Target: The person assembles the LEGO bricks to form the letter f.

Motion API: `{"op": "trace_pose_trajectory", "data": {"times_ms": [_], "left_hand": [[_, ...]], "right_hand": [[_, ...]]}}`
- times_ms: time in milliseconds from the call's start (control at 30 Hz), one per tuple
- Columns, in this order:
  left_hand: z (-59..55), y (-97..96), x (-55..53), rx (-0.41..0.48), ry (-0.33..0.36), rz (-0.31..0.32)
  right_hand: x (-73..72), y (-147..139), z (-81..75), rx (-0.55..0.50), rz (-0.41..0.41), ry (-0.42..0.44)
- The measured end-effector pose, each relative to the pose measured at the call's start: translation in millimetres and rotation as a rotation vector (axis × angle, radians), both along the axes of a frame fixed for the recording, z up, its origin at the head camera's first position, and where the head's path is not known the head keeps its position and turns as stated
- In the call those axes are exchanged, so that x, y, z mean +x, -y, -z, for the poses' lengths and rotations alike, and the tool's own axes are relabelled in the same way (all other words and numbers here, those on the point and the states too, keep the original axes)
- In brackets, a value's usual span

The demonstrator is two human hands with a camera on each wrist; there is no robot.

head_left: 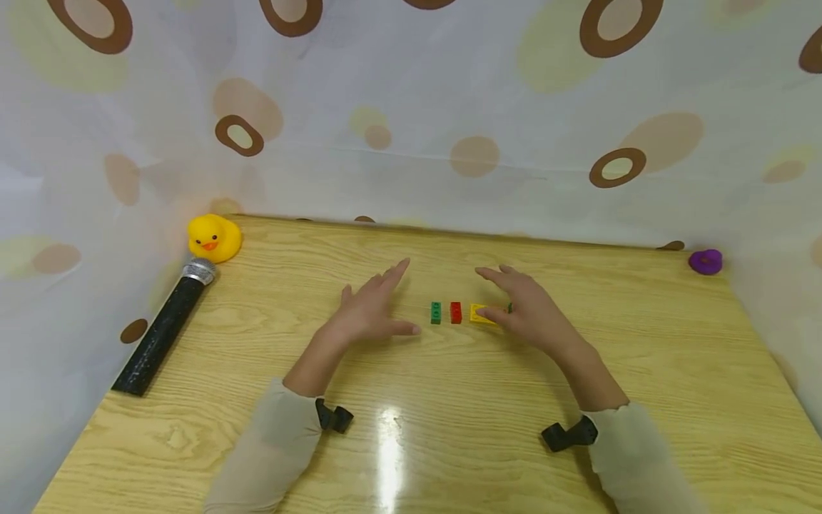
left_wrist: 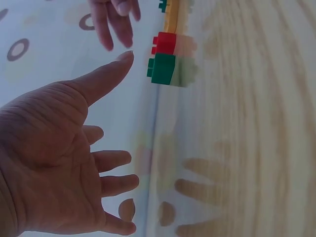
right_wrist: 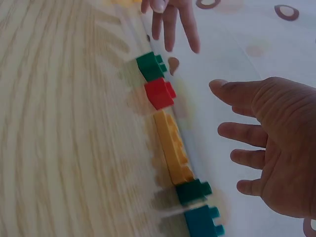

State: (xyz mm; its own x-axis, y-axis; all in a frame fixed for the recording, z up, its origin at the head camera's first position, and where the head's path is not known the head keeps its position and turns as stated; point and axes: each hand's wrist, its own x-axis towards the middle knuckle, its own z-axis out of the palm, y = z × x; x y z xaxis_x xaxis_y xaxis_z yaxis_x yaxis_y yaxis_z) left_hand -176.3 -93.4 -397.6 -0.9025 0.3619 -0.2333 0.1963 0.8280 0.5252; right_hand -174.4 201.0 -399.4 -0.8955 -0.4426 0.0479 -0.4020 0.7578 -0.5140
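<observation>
Several toy building blocks stand in a row on the wooden table. In the head view a green block (head_left: 436, 313) comes first from the left, followed by a red block (head_left: 456, 313). Beside them lies a longer yellow block (head_left: 481, 314), partly covered by my right hand (head_left: 529, 312). The right wrist view also shows a second green block (right_wrist: 192, 191) and a teal block (right_wrist: 201, 221) at the row's near end. My left hand (head_left: 367, 312) hovers left of the row, fingers spread and holding nothing. Above the row's right part, the right hand's fingers are extended, with nothing gripped.
A yellow rubber duck (head_left: 221, 239) sits at the table's back left corner, touching or close to a black microphone (head_left: 165, 332) along the left edge. At the back right is a small purple toy (head_left: 706, 262). A patterned cloth (head_left: 411, 86) hangs behind the table (head_left: 449, 442).
</observation>
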Motion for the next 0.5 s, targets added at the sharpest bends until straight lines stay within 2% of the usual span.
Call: {"op": "trace_pose_trajectory", "data": {"times_ms": [167, 300, 500], "left_hand": [[5.1, -9.3, -0.2, -0.021, 0.010, 0.019], [8.3, -13.9, 0.9, 0.021, 0.034, 0.020], [9.4, -19.0, 2.3, 0.012, -0.001, 0.046]], "right_hand": [[-3.4, 15.0, 5.1, 0.009, -0.035, 0.031], [-4.6, 24.5, 8.6, 0.036, -0.065, 0.029], [-4.8, 31.7, 15.5, 0.086, -0.073, 0.017]]}}
